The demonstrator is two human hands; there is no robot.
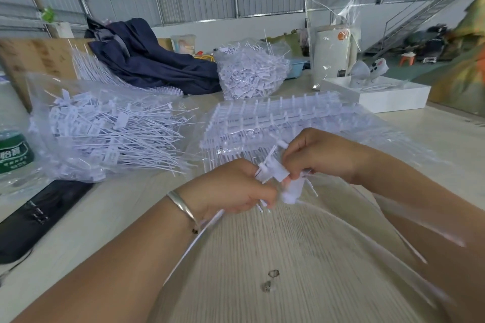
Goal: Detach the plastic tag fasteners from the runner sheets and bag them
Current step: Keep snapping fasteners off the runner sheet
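At frame centre a runner sheet (273, 173) is held above the table (262, 257) by both hands, its thin stems fanning blurred toward 5 and 7 o'clock. The left hand (233, 189) is curled round the sheet's near edge, its grip closed on the stems; a silver bracelet (183, 208) is worn on that wrist. The right hand (320, 155), at 2 o'clock from the left, is closed with its fingertips (291, 174) pinching a white tag head on the sheet. A stack of full sheets (278, 118) lies just behind the hands at 12 o'clock. At 10 o'clock an open clear bag (105, 134) of loose fasteners is laid flat, and a second heaped bag (252, 71) stands farther back at 12 o'clock. A dark phone (39, 217) lies at 9 o'clock, beside a green-labelled bottle (14, 155).
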